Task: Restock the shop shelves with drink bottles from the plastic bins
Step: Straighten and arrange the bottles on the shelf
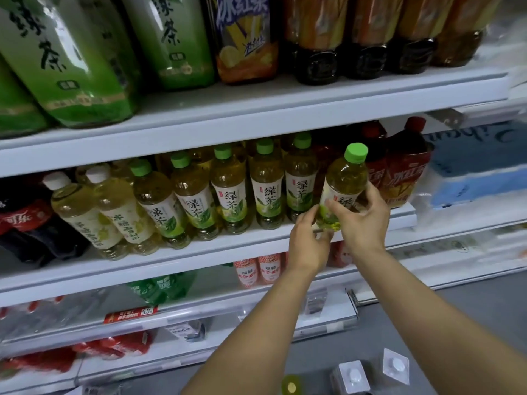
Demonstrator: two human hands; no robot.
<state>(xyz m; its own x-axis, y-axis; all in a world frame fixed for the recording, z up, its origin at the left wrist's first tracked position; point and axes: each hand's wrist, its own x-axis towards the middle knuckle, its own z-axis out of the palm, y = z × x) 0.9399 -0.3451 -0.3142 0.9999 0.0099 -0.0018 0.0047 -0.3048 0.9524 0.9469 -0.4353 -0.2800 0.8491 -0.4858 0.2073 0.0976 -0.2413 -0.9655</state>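
- The right hand [362, 220] had its grip closed round the label of a clear plastic green-tea bottle with a green cap [346, 178], thumb on the near face and fingers curled round the side.
- The left hand [306, 238] had its grip closed on the same bottle's foot, fingers curled at the base.
- The bottle leaned a little to the right, with its base at the front lip of the white middle shelf [199, 252]. Whether it rested there could not be told.
- It stood at the right end of a row of matching green-capped tea bottles [231, 195], just beside the last one.
- Dark red iced-tea bottles with red caps [405, 178] stood close on its other side.
- The step in hand looked like seating this bottle in line. Done well, it would mean bringing it upright and sliding it back until the base sat fully on the shelf. The label should face outward like its neighbours, the lower hand should steady the foot so nothing nearby toppled, and release should wait until the bottle stood alone.
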